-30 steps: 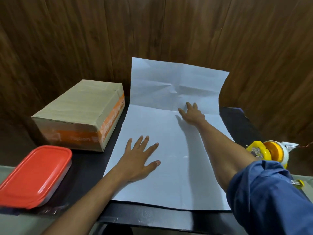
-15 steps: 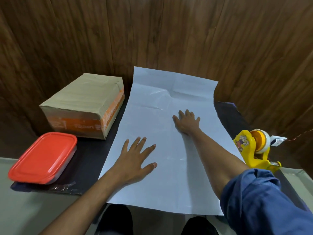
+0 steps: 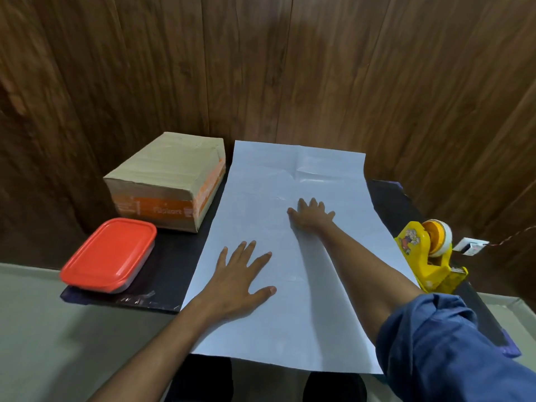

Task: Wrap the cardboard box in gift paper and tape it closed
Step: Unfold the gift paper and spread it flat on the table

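A large sheet of pale blue-white gift paper (image 3: 333, 309) lies spread on the black mat, its near edge hanging over the table's front. My left hand (image 3: 240, 277) presses flat on the paper's near left part, fingers spread. My right hand (image 3: 311, 216) presses flat further back near the sheet's middle. The cardboard box (image 3: 171, 181), brown with orange tape, stands closed to the left of the paper, apart from both hands. A yellow tape dispenser (image 3: 426, 253) stands at the paper's right edge.
A plastic container with a red lid (image 3: 108, 255) sits at the mat's front left corner. The black mat (image 3: 171, 265) covers the table; a wooden wall (image 3: 261, 68) rises right behind it. A small white device with a cord (image 3: 471, 246) lies beyond the dispenser.
The paper's far part, earlier leaning up the wall, now lies flatter. My right hand has slid back along the sheet toward me. The sheet's near edge now overhangs the table front.
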